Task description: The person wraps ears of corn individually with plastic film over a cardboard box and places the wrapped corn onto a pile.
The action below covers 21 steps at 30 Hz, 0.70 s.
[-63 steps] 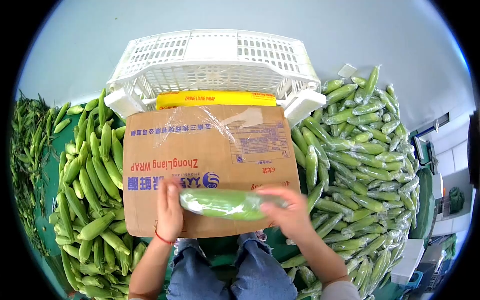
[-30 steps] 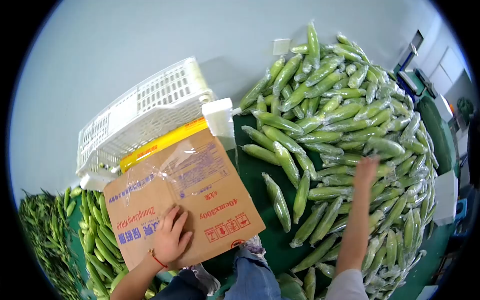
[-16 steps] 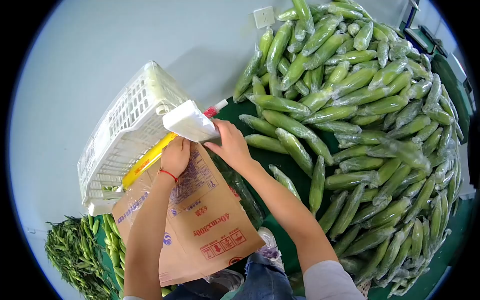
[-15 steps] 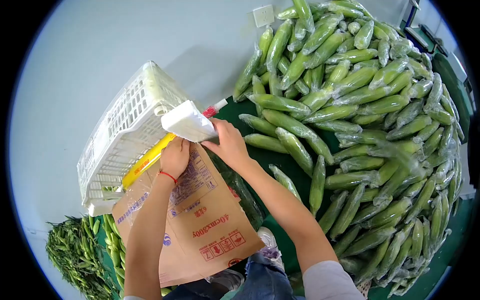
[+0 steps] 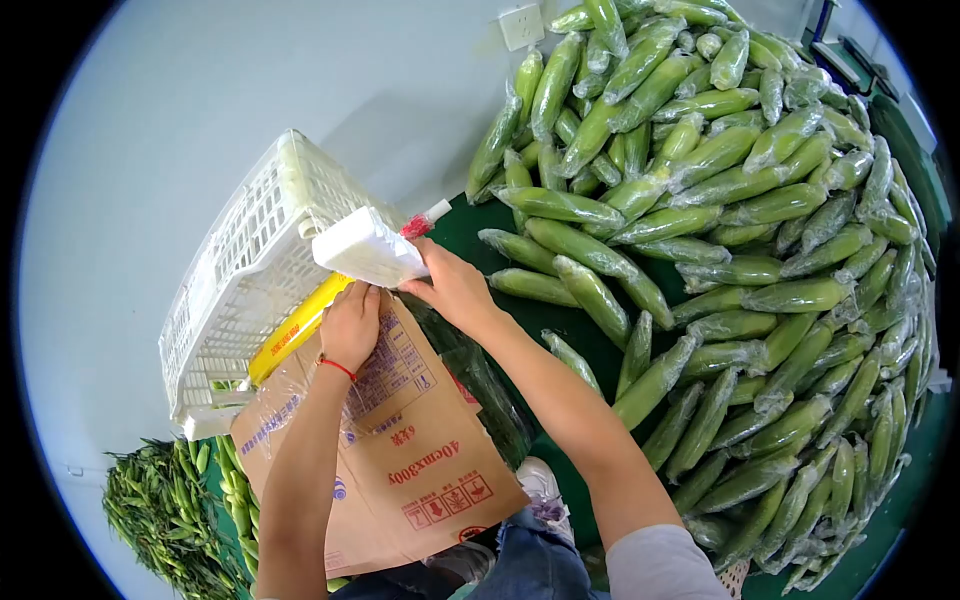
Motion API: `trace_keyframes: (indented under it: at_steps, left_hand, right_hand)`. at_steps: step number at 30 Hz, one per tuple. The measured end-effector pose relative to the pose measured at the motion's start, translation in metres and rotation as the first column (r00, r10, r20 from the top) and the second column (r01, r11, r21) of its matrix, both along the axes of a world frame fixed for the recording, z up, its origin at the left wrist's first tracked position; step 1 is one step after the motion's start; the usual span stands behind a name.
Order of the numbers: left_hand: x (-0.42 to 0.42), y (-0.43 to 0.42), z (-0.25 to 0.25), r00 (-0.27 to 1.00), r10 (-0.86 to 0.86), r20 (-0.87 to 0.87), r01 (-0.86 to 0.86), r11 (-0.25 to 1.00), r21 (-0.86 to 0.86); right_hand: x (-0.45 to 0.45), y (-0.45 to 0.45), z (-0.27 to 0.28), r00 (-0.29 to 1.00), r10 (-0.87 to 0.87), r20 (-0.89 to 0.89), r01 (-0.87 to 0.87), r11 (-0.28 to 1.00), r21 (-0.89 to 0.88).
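My left hand has its fingers bent at the upper edge of a printed cardboard sheet, close to a yellow roll; what its fingertips pinch is hidden. Clear film lies over the cardboard beside the roll. My right hand is around the right end of a white block, thumb below and fingers behind. A red and white piece sticks out just past those fingers. The block rests against the rim of a tilted white plastic crate.
A big heap of film-wrapped green corn ears covers the right side. Unwrapped ears and a pile of green husks lie at lower left. The pale wall stands behind the crate. My shoe is below the cardboard.
A wrapped corn ear now lies across the near-left edge of the heap, where there was none; a blurred ear over the heap is gone. My hands have barely shifted.
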<state>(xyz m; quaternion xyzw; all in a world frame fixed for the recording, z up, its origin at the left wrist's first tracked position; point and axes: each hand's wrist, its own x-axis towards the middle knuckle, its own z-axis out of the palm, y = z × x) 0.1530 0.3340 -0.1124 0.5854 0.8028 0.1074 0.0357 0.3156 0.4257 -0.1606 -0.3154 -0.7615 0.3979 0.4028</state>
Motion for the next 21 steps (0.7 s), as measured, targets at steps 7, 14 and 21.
trace_keyframes:
  at_steps: [7,14,21]
  left_hand:
    - [0.002,-0.001,0.002,1.000,-0.022,0.009,0.022,1.000,0.005]
    - [-0.003,-0.001,-0.001,0.999,-0.037,0.010,0.036,0.998,0.045]
    - [-0.006,0.005,0.005,0.996,0.075,-0.038,-0.078,0.992,-0.099]
  right_hand:
    - [-0.002,0.000,0.006,0.996,0.001,0.092,0.007,0.996,-0.085]
    - [-0.003,-0.004,-0.033,0.991,-0.124,0.052,0.112,0.975,0.192]
    - [-0.005,-0.009,-0.046,0.991,-0.115,-0.061,0.118,0.992,0.035]
